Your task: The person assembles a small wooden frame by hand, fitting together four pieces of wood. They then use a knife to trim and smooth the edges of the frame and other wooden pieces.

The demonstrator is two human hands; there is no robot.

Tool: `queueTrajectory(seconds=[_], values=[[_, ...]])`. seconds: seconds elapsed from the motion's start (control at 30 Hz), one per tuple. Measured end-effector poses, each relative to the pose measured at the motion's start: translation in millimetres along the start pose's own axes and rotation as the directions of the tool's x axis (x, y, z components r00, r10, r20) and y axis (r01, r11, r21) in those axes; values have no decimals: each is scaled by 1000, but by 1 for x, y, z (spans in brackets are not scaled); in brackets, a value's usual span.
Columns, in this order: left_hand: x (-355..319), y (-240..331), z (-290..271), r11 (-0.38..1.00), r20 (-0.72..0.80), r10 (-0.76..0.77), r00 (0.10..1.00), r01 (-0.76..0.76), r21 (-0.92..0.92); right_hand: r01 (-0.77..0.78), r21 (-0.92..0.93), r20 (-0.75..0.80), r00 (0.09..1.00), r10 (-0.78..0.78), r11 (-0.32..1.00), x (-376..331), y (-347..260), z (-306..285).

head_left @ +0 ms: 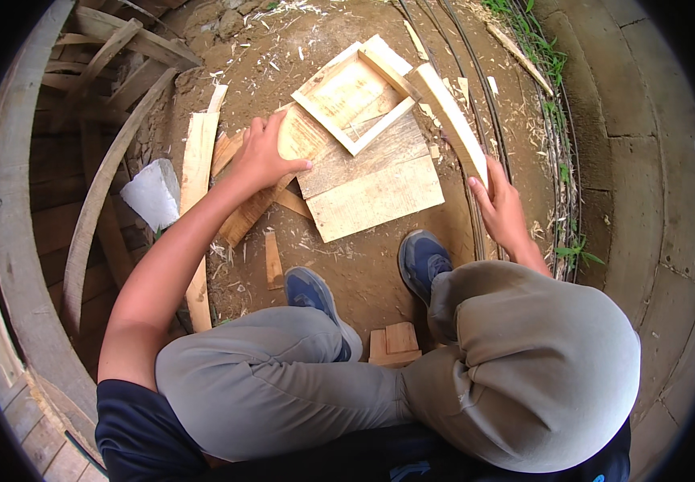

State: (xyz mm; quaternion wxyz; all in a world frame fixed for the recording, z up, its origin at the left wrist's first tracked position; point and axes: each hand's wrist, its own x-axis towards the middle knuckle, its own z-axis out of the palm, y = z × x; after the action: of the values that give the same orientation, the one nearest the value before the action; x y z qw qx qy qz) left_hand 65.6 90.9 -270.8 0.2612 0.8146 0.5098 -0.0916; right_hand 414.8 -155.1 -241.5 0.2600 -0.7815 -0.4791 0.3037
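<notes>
Fingers (484, 197) of right hand (502, 210) grip pale plank (453, 120)

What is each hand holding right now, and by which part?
The right hand grips a long wooden slat by its near end. The left hand lies flat on a board, holding nothing.

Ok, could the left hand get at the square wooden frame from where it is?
Probably yes: the left hand rests on boards just beside the square wooden frame, with nothing lying between them.

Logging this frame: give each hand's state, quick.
Left hand: open, pressed flat on the flat boards.
Right hand: closed on the wooden slat.
</notes>
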Motion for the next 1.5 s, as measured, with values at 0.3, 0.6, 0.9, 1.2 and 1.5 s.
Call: queueTrajectory(seconds=[0.3,0.6,0.9,1.2,1.5], values=[[7,-38,-18,999,275,-30,961,39,-30,-22,177,19,1000,19,984,-11,10,9],[14,-59,-34,991,472,-6,882,69,-115,348,19,327,884,-335,937,-20,-35,16],[18,-84,-22,952,535,55,843,117,-281,678,-203,458,703,-544,706,-8,-61,33],[24,-92,-26,933,655,101,749,158,-324,804,-208,492,578,-651,557,19,-71,55],[17,-84,-27,923,623,126,772,139,-359,811,-238,412,582,-701,534,15,-57,75]])
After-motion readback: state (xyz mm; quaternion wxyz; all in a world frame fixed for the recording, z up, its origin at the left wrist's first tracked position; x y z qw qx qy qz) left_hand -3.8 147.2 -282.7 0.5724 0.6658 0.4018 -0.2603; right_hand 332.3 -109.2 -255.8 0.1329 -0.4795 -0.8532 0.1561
